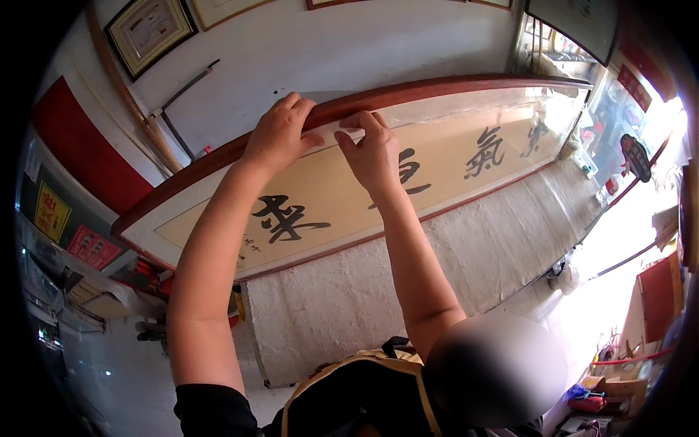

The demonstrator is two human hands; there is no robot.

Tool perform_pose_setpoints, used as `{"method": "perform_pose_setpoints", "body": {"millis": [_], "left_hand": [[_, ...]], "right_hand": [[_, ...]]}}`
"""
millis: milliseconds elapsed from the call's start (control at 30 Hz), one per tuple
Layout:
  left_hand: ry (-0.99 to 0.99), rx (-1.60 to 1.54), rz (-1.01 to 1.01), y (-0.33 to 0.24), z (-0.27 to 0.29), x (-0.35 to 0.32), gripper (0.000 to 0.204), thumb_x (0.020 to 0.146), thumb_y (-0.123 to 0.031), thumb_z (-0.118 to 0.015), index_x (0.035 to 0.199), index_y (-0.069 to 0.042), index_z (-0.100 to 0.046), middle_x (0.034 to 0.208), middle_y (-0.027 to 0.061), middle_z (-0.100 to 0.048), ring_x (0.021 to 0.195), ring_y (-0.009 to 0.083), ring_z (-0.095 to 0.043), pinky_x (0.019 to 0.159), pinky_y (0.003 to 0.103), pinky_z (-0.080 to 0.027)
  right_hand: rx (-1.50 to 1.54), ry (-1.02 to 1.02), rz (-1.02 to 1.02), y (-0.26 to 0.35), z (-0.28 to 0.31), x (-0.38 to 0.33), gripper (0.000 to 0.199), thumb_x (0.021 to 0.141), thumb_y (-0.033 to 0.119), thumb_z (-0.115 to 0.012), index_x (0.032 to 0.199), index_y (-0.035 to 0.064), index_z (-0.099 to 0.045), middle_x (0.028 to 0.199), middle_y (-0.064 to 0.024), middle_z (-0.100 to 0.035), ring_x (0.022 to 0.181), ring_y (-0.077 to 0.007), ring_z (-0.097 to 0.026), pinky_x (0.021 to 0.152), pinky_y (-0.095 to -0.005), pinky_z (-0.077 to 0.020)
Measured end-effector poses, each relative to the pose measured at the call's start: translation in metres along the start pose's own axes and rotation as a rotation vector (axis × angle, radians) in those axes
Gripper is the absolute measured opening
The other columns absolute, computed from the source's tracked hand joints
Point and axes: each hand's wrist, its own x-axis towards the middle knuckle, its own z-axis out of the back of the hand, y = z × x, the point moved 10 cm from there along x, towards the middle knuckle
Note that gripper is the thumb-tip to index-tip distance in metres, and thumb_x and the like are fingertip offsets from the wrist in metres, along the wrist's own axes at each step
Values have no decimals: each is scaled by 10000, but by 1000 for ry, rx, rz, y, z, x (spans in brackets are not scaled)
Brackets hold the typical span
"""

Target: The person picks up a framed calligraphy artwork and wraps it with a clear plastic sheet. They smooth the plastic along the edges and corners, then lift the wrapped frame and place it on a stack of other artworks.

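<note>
A long framed calligraphy scroll (444, 171) stands tilted before me, with big black brush characters on tan paper. Its top rail is reddish-brown wood (444, 89). Over that rail my left hand (280, 135) is hooked, fingers on top and thumb against the inner side. Just to its right, my right hand (373, 149) has its fingers curled at the rail's inner edge, thumb close to the fingertips. A pale sliver shows between them, too small to name. Clear wrinkled plastic film (429, 115) lies over the picture's upper part.
The frame rests on a padded, cloth-covered bench (349, 288). Behind it, a pale wall carries a small framed picture (151, 33). A red panel (87, 146) and a wooden pole (135, 102) stand at left. Assorted goods crowd the lower right; a round blurred patch hides part there.
</note>
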Motion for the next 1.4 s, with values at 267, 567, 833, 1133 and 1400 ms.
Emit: {"method": "perform_pose_setpoints", "body": {"millis": [267,567,833,1133,1400], "left_hand": [[23,93,128,39,25,-33,443,768,-164,-833,1077,-54,-535,1079,97,-602,1038,335,-612,854,431,-520],[-123,106,45,34,19,-42,404,790,-132,-802,1048,-32,-507,1046,128,-570,995,348,-610,809,449,-513],[-58,101,-34,40,28,-52,501,785,-197,-820,1167,-53,-530,1126,121,-570,1054,354,-588,880,442,-506],[-82,159,163,93,50,-97,472,781,-293,-828,1073,-53,-545,1059,95,-591,966,323,-631,778,430,-531],[-94,164,175,96,46,-98,482,786,-318,-825,1067,-49,-541,1053,100,-583,962,329,-630,759,422,-525]], "right_hand": [[-8,57,-41,2,-6,-4,151,818,100,-771,967,96,-749,981,-84,-658,833,-231,-681,736,-359,-535],[15,136,19,3,-24,-10,107,825,77,-761,926,95,-735,982,-66,-652,683,-199,-655,647,-331,-527],[-112,114,160,24,-43,-17,103,814,100,-768,897,125,-711,975,-78,-648,745,-288,-679,666,-393,-540],[-40,121,160,39,-56,-25,141,824,81,-747,956,109,-707,1006,-85,-641,704,-273,-675,646,-388,-540],[-79,274,186,43,-80,-38,139,816,140,-751,949,135,-713,1055,-68,-631,719,-282,-675,655,-404,-547]]}}
